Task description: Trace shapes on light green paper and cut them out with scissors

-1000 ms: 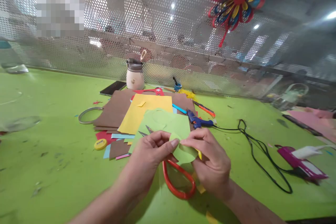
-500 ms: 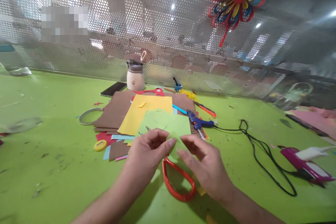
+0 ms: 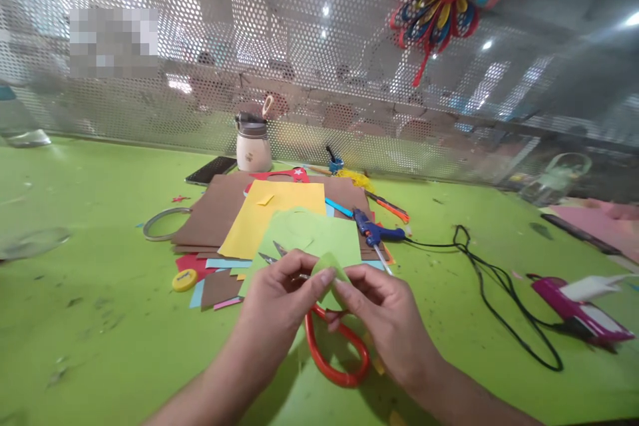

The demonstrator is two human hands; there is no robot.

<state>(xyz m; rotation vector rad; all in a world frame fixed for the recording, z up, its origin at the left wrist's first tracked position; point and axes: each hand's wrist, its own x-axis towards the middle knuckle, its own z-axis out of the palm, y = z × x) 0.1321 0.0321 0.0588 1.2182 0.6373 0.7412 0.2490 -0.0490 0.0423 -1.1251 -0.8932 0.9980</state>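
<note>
Left hand (image 3: 284,296) and right hand (image 3: 389,309): fingertips closed, pinching 1 green piece (image 3: 325,265) between them. Whether either grips the scissors (image 3: 344,378), cannot tell. Step appears to be folding; next move calls for aligned edges.

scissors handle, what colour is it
The scissors handle is red, seen best in the head view.
</note>
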